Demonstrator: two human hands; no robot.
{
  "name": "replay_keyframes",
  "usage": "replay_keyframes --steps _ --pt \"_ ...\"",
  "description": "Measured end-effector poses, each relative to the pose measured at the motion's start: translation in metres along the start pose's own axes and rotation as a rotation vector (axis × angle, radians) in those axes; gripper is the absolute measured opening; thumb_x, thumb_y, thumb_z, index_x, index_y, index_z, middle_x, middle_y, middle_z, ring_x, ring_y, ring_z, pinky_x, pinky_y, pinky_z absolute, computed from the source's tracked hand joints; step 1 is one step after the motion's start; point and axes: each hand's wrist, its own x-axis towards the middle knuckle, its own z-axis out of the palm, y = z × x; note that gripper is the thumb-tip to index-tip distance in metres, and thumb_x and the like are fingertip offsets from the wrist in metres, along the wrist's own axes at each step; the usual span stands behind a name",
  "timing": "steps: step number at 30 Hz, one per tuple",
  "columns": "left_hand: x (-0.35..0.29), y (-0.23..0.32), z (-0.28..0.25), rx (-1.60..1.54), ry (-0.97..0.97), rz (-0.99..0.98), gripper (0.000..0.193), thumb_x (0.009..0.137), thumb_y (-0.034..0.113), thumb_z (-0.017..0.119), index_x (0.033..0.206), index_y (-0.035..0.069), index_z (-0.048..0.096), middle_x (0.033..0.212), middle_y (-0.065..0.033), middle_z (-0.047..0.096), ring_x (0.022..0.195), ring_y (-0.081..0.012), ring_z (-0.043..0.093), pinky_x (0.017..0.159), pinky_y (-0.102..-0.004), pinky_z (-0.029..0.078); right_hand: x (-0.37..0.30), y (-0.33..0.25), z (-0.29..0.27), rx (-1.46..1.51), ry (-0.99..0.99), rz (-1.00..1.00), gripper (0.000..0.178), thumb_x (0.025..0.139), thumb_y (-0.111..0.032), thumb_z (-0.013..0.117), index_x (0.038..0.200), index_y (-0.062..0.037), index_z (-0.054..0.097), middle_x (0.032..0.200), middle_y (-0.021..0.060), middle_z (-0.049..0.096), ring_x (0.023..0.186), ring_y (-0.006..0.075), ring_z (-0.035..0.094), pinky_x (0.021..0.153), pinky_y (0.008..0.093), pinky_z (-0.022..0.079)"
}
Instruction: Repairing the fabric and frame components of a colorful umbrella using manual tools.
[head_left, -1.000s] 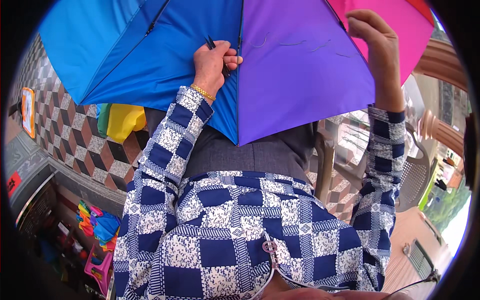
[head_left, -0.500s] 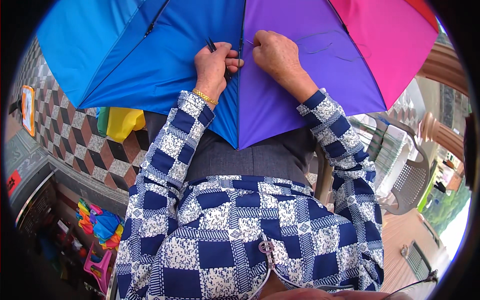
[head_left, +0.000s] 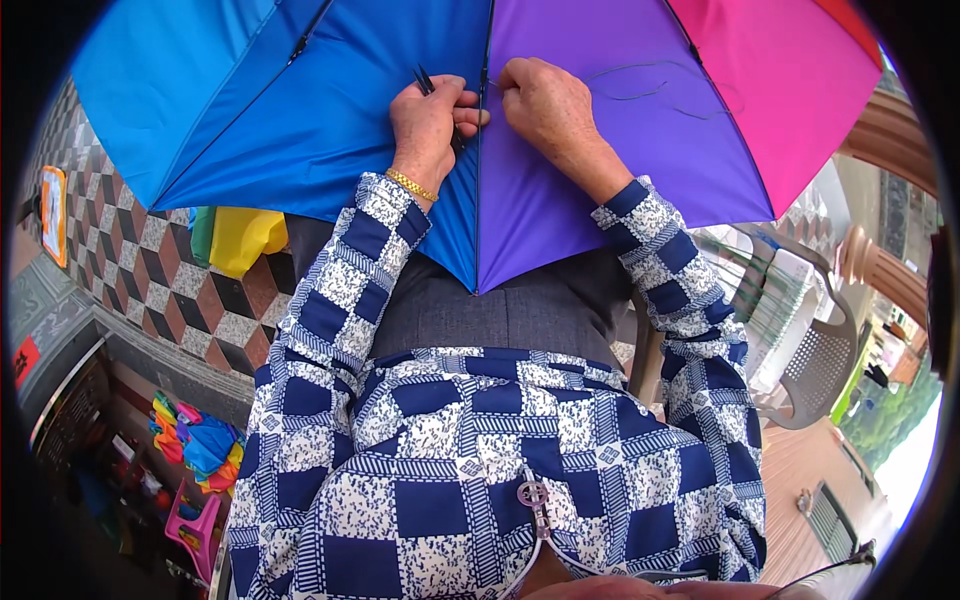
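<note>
A multicoloured umbrella (head_left: 610, 160) lies open across my lap, its blue and purple panels meeting along a dark rib (head_left: 481, 190). My left hand (head_left: 428, 120), beside that rib on the blue panel, is closed round slim black thread snips (head_left: 424, 82). Two pointed tips stick out above the hand, and its fingers reach to the rib. Across the seam, my right hand (head_left: 547, 105) pinches a thin needle (head_left: 495, 84) at the rib; most of it is hidden by the fingers. Dark thread (head_left: 640, 97) trails in loose loops over the purple panel.
A grey plastic chair (head_left: 815, 370) stands at the right, with bundled white and green material (head_left: 775, 300) beside it. Yellow fabric (head_left: 245, 240) shows under the umbrella at the left. Lower left are bunched colourful fabric (head_left: 205, 445) and a pink plastic stool (head_left: 195, 530).
Both hands stay at the same rib, with only slight shifts. The snips remain in my left hand and the needle in my right; the thread's loops have moved a little.
</note>
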Motion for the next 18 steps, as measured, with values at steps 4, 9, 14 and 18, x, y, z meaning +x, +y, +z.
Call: replay_keyframes --steps 4,9,14,18 --pt "0.0 -0.001 0.005 -0.002 -0.009 0.002 0.015 0.086 0.009 0.057 0.094 -0.003 0.054 0.076 -0.0114 0.06 0.053 -0.0182 0.062 0.041 -0.0226 0.044 0.007 0.0 0.006 0.001 0.038 0.007 0.013 0.074 -0.01 0.054 0.083 -0.0076 0.064 0.082 0.0097 0.064 0.079 0.0311 0.061 0.068 0.0421 0.049" --pt "-0.001 0.005 0.014 0.07 -0.011 -0.014 0.015 0.085 0.011 0.061 0.093 0.0 0.056 0.073 -0.0078 0.06 0.052 -0.0163 0.061 0.041 -0.0219 0.042 0.007 0.003 0.005 0.024 0.081 -0.006 0.011 0.076 -0.011 0.056 0.083 -0.0077 0.064 0.081 0.0088 0.063 0.079 0.0305 0.061 0.068 0.0412 0.049" --pt "0.003 0.01 0.018 0.149 -0.031 -0.056 0.014 0.084 0.014 0.063 0.092 0.003 0.058 0.07 -0.0042 0.059 0.049 -0.0142 0.059 0.039 -0.0209 0.038 0.002 0.006 0.006 0.039 0.13 -0.042 0.009 0.077 -0.011 0.057 0.082 -0.0077 0.063 0.081 0.0084 0.063 0.078 0.03 0.061 0.068 0.0403 0.049" --pt "0.003 0.01 0.018 0.159 -0.019 -0.065 0.013 0.084 0.014 0.063 0.091 0.005 0.058 0.07 -0.0039 0.059 0.049 -0.0139 0.059 0.039 -0.0209 0.037 0.002 0.007 0.007 0.044 0.132 -0.061 0.009 0.077 -0.012 0.058 0.083 -0.0076 0.063 0.081 0.0086 0.063 0.078 0.0293 0.061 0.067 0.0398 0.049"
